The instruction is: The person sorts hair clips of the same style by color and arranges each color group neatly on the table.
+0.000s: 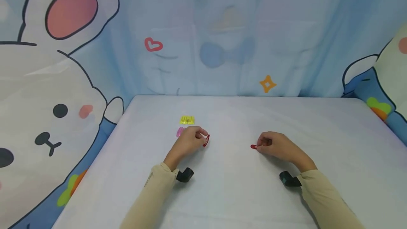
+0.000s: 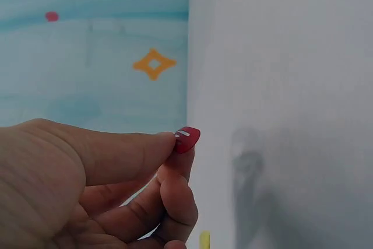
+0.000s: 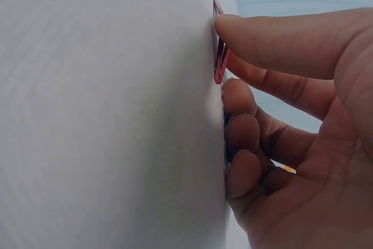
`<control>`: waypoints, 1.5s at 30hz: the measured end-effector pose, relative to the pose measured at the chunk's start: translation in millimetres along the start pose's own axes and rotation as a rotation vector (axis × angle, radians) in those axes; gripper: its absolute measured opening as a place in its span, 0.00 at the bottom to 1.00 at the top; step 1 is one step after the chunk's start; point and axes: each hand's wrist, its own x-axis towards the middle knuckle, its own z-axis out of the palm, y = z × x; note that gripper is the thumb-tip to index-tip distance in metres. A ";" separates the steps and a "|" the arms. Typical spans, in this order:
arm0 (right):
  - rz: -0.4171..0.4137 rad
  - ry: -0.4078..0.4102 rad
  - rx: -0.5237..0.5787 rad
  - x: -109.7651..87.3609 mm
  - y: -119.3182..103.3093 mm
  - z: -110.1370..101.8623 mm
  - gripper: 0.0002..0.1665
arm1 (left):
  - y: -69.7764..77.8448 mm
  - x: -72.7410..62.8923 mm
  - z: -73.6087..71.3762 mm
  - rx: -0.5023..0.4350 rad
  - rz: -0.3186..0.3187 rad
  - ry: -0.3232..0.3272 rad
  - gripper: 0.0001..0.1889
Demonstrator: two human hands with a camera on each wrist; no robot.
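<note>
Between thumb and index finger, my left hand (image 1: 188,140) pinches a red snap hair clip (image 1: 206,140), held just above the white table; its rounded end (image 2: 187,139) pokes out past the thumb tip in the left wrist view. To the right, my right hand (image 1: 281,146) pinches another red snap hair clip (image 1: 254,146) the same way, close to the tabletop. The right wrist view shows that clip's (image 3: 221,68) narrow end with a small hole. Beyond my left hand lie several yellow clips (image 1: 187,119) in a row and some pink clips (image 1: 179,131), partly hidden by the hand.
A white cloth covers the table (image 1: 232,186). Behind it hangs a light blue curtain (image 1: 229,38) with cartoon prints. Black wrist cameras, a left one (image 1: 185,175) and a right one (image 1: 289,179), stick out from the beige sleeves.
</note>
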 end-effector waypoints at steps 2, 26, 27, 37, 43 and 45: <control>-0.007 0.004 0.002 -1.6 0.0 -1.5 0.06 | -7.4 -7.2 -9.2 -0.013 -0.002 0.017 0.09; -0.078 0.039 -0.027 -0.8 -0.1 -1.5 0.08 | -55.9 -38.2 -42.8 0.192 -0.110 0.263 0.05; -0.090 0.045 -0.032 0.0 -1.0 -0.9 0.09 | -55.5 -39.0 -43.0 0.199 -0.120 0.267 0.05; -0.094 0.071 -0.040 3.6 -5.6 5.0 0.14 | -57.6 -42.1 -42.0 0.188 -0.106 0.277 0.07; -0.124 0.065 -0.028 3.7 -4.7 5.8 0.17 | -58.5 -42.1 -45.1 0.199 -0.064 0.272 0.07; -0.157 0.053 -0.012 3.6 -4.1 5.1 0.19 | -58.1 -42.1 -45.4 0.201 -0.063 0.267 0.07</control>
